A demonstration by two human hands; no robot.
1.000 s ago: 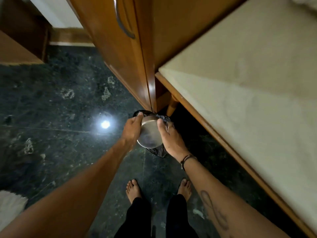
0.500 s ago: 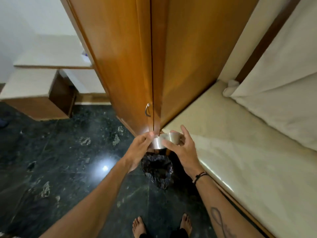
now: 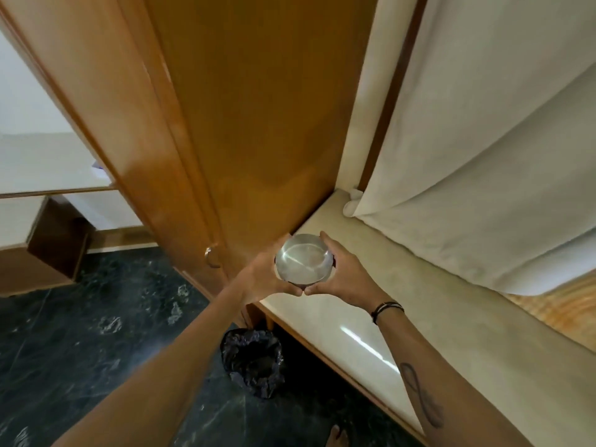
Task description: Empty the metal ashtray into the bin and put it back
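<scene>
While cupped between both hands, the round shiny metal ashtray (image 3: 303, 259) sits upright over the near corner of the pale stone bench (image 3: 403, 304), beside the brown wooden wardrobe (image 3: 245, 130). Left hand (image 3: 263, 279) and right hand (image 3: 346, 279) each wrap one side. Black-lined bin (image 3: 253, 361) stands on the floor below. Risk: released short of the bench edge, it would drop.

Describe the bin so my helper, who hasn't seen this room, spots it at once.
Start at the tall wooden wardrobe. Where its corner meets the pale counter, look down to the dark floor: the bin stands there, the only thing lined with a crumpled black bag.
</scene>
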